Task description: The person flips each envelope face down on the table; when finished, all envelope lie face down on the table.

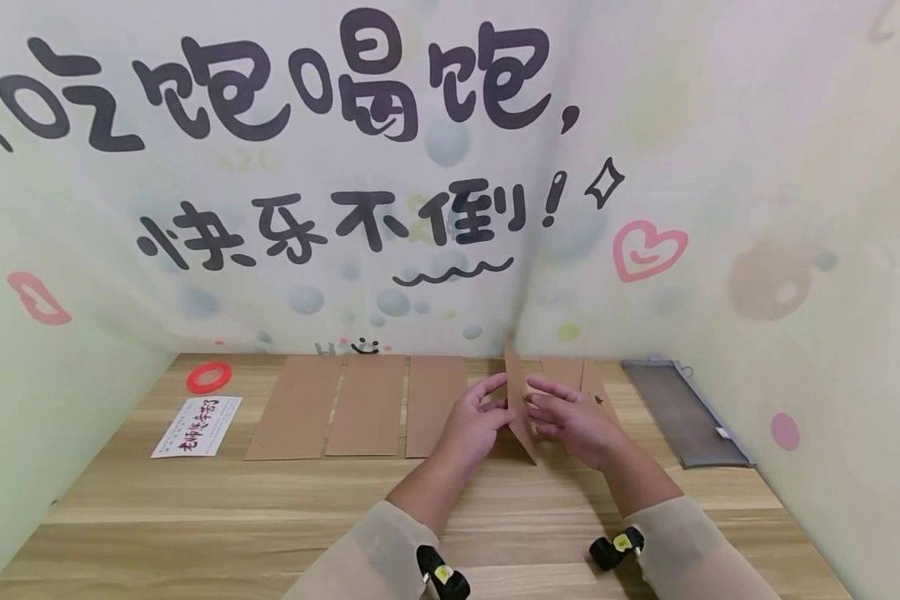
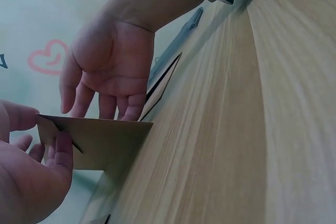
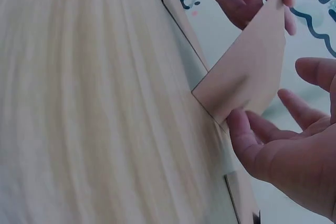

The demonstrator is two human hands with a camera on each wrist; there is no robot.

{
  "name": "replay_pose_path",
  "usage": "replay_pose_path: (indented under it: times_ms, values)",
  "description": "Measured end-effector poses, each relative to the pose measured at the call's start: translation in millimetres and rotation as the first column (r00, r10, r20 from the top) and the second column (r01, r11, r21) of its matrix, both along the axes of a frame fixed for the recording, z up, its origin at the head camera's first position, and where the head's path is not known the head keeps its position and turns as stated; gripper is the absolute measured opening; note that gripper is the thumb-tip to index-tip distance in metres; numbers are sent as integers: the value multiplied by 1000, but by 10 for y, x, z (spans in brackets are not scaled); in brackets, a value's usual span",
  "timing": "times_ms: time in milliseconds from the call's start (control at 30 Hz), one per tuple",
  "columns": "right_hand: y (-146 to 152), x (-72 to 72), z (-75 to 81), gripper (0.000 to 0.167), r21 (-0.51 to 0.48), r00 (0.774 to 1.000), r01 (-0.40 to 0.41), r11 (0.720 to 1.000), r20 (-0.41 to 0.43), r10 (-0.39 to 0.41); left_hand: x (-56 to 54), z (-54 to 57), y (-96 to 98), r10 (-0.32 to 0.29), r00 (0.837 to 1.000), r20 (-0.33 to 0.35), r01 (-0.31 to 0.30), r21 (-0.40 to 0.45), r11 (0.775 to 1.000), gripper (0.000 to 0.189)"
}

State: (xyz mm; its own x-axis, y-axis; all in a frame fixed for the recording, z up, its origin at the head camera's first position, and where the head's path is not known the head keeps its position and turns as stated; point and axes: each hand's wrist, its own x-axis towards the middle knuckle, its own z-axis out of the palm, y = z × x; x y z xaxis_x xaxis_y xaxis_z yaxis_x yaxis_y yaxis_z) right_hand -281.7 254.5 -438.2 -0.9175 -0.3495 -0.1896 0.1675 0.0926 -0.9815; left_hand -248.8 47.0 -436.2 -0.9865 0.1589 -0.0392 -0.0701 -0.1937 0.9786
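Observation:
A brown cardboard piece (image 1: 516,400) stands on edge, slightly tilted, with its lower edge at the table. My left hand (image 1: 471,423) pinches it from the left, thumb on the near face and fingers behind, as the left wrist view shows. My right hand (image 1: 579,423) is on its other side, fingers loosely extended and fingertips right at the cardboard (image 3: 252,61). Three flat cardboard panels (image 1: 366,408) lie in a row to the left. More cardboard (image 1: 561,368) lies to the right, partly hidden behind my right hand, and one piece has a small dark mark.
A red ring (image 1: 210,389) and a white card (image 1: 195,429) with red handwriting lie at the table's left. At the right edge lies a grey mesh pouch (image 1: 686,417). A printed curtain (image 1: 285,333) closes off the back and sides of the wooden table (image 1: 217,525).

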Motion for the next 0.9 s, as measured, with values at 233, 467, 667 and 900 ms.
replay_pose_path:
  times_ms: [233, 467, 667, 900]
  values:
    - [56, -38, -25, 63, 12, 1000, 19, 1000, 12, -19, 1, -7, -20, 25, 1000, 13, -25, -21, 999, 60]
    - [68, -59, -49, 62, 21, 999, 37, 999, 8, -37, -33, -61, -87, 57, 998, 39, -54, -80, 995, 66]
    - [57, -50, -30, 63, 38, 998, 66, 997, 15, -67, -63, -100, -151, 73, 997, 32, -66, -182, 981, 70]
    - [46, -57, -34, 62, 20, 998, 64, 998, 16, -65, -59, -106, -173, 90, 996, 17, -81, -285, 955, 66]
